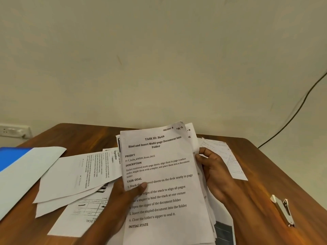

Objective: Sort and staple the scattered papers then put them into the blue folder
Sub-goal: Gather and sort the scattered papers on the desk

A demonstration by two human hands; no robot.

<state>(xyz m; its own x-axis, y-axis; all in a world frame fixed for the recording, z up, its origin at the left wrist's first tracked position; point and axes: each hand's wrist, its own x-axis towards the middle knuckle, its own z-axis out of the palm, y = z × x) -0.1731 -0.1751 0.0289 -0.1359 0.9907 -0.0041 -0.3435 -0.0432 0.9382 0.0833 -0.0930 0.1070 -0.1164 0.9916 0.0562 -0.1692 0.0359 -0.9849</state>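
Observation:
I hold a stack of printed papers upright over the wooden desk; the top sheet is headed "TASK ID: 3649". My left hand grips the stack's left edge, thumb pressed on the front page. My right hand holds the right edge with its fingers curled round the sheets. Loose papers lie scattered on the desk to the left and under the stack. The blue folder shows at the far left edge, partly covered by a white sheet. A silver stapler lies on the desk at the right.
One more printed sheet lies behind my right hand. The wooden desk stands against a plain wall. A dark cable runs down the wall at the right. A white wall socket sits at the far left.

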